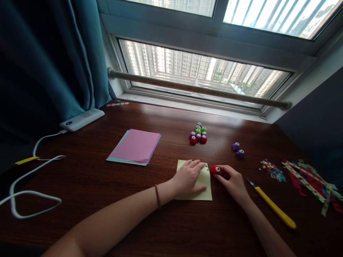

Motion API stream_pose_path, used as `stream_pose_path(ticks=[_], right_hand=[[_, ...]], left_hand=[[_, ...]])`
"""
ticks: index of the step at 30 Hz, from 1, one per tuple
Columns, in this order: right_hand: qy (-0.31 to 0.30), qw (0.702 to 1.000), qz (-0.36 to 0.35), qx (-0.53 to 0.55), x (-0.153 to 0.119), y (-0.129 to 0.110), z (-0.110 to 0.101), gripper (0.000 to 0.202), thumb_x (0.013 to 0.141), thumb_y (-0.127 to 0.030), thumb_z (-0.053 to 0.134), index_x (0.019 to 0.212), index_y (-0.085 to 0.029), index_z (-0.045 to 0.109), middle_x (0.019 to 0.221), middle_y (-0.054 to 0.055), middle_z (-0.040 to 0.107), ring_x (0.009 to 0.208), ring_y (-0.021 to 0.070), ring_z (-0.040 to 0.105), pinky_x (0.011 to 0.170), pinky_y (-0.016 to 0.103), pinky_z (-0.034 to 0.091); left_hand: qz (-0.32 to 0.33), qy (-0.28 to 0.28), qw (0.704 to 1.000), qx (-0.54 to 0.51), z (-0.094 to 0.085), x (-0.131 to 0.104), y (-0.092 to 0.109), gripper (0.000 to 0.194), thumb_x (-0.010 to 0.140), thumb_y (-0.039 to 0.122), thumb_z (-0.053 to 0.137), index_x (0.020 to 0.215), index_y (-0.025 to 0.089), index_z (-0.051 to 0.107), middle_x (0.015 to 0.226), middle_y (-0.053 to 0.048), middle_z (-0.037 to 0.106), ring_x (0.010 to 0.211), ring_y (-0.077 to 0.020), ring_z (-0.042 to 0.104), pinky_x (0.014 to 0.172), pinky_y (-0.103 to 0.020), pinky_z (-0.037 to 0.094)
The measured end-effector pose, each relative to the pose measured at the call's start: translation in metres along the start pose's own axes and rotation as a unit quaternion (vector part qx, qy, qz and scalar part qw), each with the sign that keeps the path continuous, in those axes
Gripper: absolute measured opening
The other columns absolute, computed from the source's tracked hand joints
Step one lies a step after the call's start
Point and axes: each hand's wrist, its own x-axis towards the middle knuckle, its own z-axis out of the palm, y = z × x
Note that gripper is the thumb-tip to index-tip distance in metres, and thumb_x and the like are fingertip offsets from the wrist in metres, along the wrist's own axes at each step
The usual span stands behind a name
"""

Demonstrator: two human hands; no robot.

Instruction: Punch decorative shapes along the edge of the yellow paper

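Observation:
My left hand [189, 177] lies flat, fingers spread, on a pale yellow square of paper [206, 185] on the dark wooden desk [150, 228]. A few small holes show along the paper's right edge. My right hand [232, 180] grips a small red paper punch [215, 169] at that right edge, near the top corner. A hair tie circles my left wrist.
A stack of pink and blue paper [136, 146] lies to the left. A cluster of small punches [198, 133] and two purple punches [238, 150] sit behind. Right: a yellow craft knife [273, 207], confetti [273, 170], punched strips [311, 182]. Far left: a power bank [81, 119] with white cable [29, 194].

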Motion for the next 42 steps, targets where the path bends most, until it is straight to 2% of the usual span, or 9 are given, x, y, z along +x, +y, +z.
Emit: stream_pose_path(ticks=[14, 19, 34, 42], right_hand=[[-0.017, 0.999, -0.012, -0.028, -0.0038, -0.0061, -0.0005, 0.016, 0.078, -0.029, 0.064, 0.093, -0.023, 0.064, 0.081, -0.001, 0.059, 0.072, 0.0152, 0.054, 0.063, 0.027, 0.043], [-0.003, 0.999, -0.01, -0.046, -0.0048, -0.0046, -0.0002, 0.016, 0.078, -0.029, 0.063, 0.092, -0.021, 0.064, 0.077, -0.001, 0.057, 0.07, 0.0154, 0.053, 0.062, 0.027, 0.043], [0.005, 0.998, -0.028, -0.055, -0.0058, -0.0104, 0.0006, 0.018, 0.08, -0.031, 0.06, 0.093, -0.02, 0.065, 0.08, 0.002, 0.058, 0.071, 0.0179, 0.055, 0.062, 0.028, 0.043], [0.003, 0.999, -0.015, -0.044, -0.0051, -0.0077, 0.0009, 0.02, 0.082, -0.035, 0.06, 0.095, -0.02, 0.064, 0.08, 0.002, 0.058, 0.071, 0.0177, 0.054, 0.061, 0.028, 0.042]], left_hand=[[-0.003, -0.017, 1.0, 0.003, -0.0037, 0.0032, 0.0016, 0.073, 0.077, 0.047, 0.064, 0.132, 0.014, 0.03, 0.129, -0.011, 0.044, 0.123, -0.0271, 0.033, 0.105, -0.042, 0.024], [-0.006, -0.018, 1.0, 0.002, -0.0039, 0.0034, 0.0016, 0.073, 0.077, 0.047, 0.064, 0.132, 0.014, 0.03, 0.13, -0.011, 0.043, 0.124, -0.027, 0.033, 0.105, -0.042, 0.024], [-0.009, -0.019, 1.0, 0.005, -0.0033, 0.0033, 0.0019, 0.073, 0.078, 0.048, 0.063, 0.133, 0.015, 0.03, 0.129, -0.012, 0.044, 0.124, -0.0269, 0.033, 0.105, -0.042, 0.023], [-0.01, -0.018, 1.0, 0.006, -0.0029, 0.0032, 0.0013, 0.073, 0.077, 0.049, 0.063, 0.132, 0.014, 0.03, 0.129, -0.012, 0.044, 0.124, -0.0269, 0.033, 0.105, -0.042, 0.023]])
